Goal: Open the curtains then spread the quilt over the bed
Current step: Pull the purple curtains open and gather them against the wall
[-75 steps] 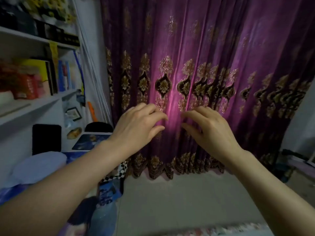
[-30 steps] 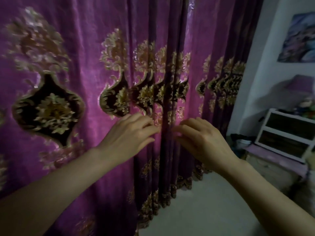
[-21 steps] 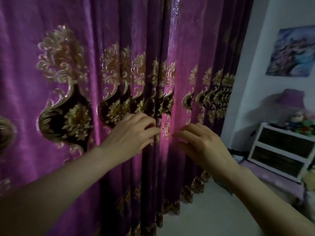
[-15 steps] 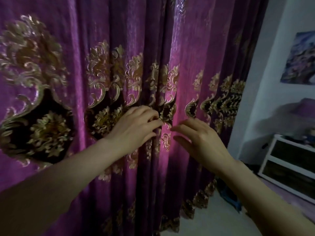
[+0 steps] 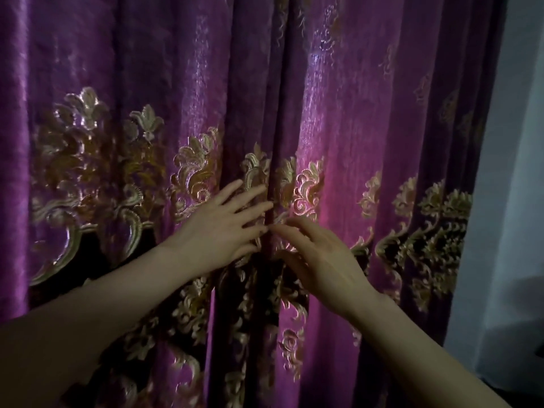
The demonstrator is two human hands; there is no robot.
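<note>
Purple curtains with gold embroidery fill the view; the left panel [image 5: 123,142] and the right panel [image 5: 382,136] meet in a dark vertical fold at the middle. My left hand [image 5: 223,231] lies flat on the left panel, fingers spread, fingertips at the fold. My right hand [image 5: 321,257] reaches in from the right, fingers apart, tips touching the fold just below the left fingertips. Neither hand has fabric gripped. The curtains hang closed. Bed and quilt are out of view.
A pale wall [image 5: 512,201] stands at the right, past the edge of the right curtain panel. The room is dim, with a pink glow through the fabric near the fold.
I have come closer to the curtains and the view has tilted up, so the shelf and floor are gone from sight. Both hands have moved onto the middle fold and spread their fingers.
</note>
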